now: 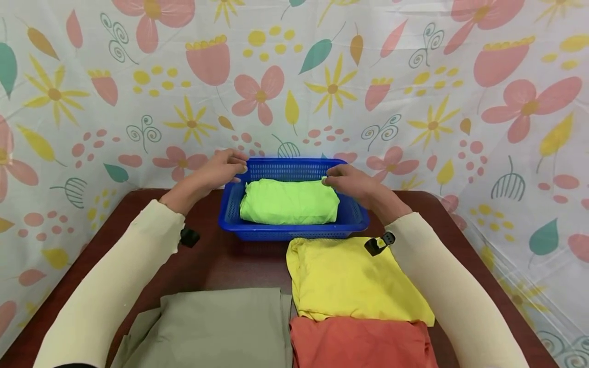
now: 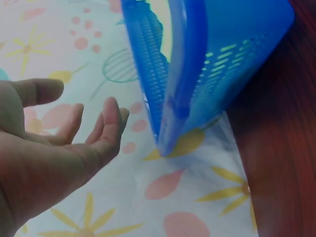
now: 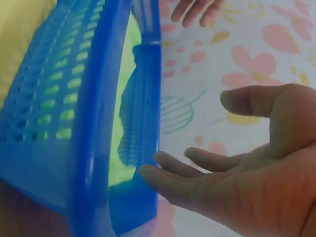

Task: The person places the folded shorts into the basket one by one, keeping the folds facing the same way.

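Left hand (image 1: 224, 169): your fingers are loosely spread, gripping nothing.
Right hand (image 1: 353, 183): your fingers curve slackly, gripping nothing; contact unclear.
Green bundle (image 1: 290, 202): between your fingertips, inside the blue basket (image 1: 276, 233), seemingly laid lengthwise to fit.
Long axis: runs from left fingers toward right.

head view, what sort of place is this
Probably an indoor tabletop workspace, perhaps staged: a dark reddish table, a flower-patterned sheet behind it, and a blue basket holding a green cloth bundle.
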Available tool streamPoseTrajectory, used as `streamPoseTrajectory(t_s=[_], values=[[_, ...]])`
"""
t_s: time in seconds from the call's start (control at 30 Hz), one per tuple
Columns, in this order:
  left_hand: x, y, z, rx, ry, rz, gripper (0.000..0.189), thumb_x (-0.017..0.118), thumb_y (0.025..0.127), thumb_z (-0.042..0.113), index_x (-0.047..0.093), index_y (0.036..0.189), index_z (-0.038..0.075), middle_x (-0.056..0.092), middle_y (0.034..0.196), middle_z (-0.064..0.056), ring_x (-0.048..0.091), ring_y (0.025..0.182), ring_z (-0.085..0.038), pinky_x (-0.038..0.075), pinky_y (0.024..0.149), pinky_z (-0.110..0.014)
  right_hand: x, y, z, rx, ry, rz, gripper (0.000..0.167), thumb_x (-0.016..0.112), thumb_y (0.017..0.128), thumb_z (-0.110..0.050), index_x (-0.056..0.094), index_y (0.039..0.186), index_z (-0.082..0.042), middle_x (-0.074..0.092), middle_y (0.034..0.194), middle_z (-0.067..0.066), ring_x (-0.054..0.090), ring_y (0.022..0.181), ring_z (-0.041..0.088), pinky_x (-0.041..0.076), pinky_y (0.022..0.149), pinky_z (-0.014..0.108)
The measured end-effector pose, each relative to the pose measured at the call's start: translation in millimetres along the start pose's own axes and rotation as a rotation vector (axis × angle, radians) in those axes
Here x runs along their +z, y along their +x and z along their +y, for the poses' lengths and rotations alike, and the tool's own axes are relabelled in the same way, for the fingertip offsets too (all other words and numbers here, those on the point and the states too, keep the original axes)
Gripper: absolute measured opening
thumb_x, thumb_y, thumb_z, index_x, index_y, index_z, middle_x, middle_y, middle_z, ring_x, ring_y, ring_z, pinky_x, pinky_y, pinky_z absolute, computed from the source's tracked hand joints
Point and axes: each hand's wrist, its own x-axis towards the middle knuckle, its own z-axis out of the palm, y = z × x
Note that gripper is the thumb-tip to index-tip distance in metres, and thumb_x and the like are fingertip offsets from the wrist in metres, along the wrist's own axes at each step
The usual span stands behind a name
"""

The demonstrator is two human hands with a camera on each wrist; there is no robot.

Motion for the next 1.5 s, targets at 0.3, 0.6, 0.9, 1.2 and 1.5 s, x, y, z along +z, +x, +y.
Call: streamPoseTrajectory(t_s=[0.3, 0.6, 0.9, 1.2, 1.5], values=[[2.3, -37.3, 2.0, 0.083, -0.061, 0.056, 0.035, 0.047, 0.114, 0.018, 0.046, 0.145, 0.002, 0.05, 0.145, -0.019, 0.056, 0.135, -0.034, 0.046, 0.113, -0.055, 13, -26.1, -4, -0.147, 0.346, 0.139, 0.04, 0.047, 0.113, -0.009, 0.043, 0.149, 0.008, 0.048, 0.149, 0.025, 0.048, 0.145, 0.037, 0.037, 0.123, 0.045], [-1.0, -67.5, -6.9, 0.109, -0.142, 0.02, 0.033, 0.05, 0.113, 0.018, 0.049, 0.141, 0.001, 0.056, 0.139, -0.016, 0.063, 0.13, -0.028, 0.054, 0.102, -0.04, 22, -57.3, -5, -0.184, 0.448, 0.146, 0.035, 0.043, 0.113, -0.006, 0.047, 0.144, 0.008, 0.052, 0.145, 0.022, 0.054, 0.14, 0.034, 0.043, 0.119, 0.044], [0.6, -97.5, -18.2, 0.105, -0.204, -0.017, 0.033, 0.055, 0.112, 0.02, 0.049, 0.138, 0.001, 0.055, 0.133, -0.02, 0.068, 0.119, -0.023, 0.058, 0.095, -0.03, 30, -86.8, 1, -0.215, 0.436, 0.106, 0.033, 0.046, 0.112, -0.007, 0.05, 0.142, 0.007, 0.055, 0.143, 0.021, 0.059, 0.135, 0.028, 0.05, 0.112, 0.038], [14.0, -124.2, -30.8, 0.172, -0.198, -0.061, 0.029, 0.058, 0.111, 0.018, 0.052, 0.134, 0.001, 0.06, 0.127, -0.025, 0.071, 0.114, -0.028, 0.06, 0.093, -0.038, 42, -121.2, 12, -0.313, 0.382, 0.077, 0.031, 0.049, 0.112, -0.009, 0.054, 0.138, 0.007, 0.059, 0.139, 0.023, 0.063, 0.13, 0.027, 0.054, 0.105, 0.033], [28.6, -143.6, -38.8, 0.19, -0.215, -0.099, 0.027, 0.058, 0.11, 0.017, 0.053, 0.133, 0.002, 0.06, 0.123, -0.024, 0.069, 0.115, -0.037, 0.061, 0.092, -0.04, 49, -147.5, 29, -0.353, 0.389, 0.056, 0.031, 0.05, 0.113, -0.012, 0.057, 0.136, 0.008, 0.062, 0.137, 0.023, 0.066, 0.127, 0.028, 0.056, 0.104, 0.035]])
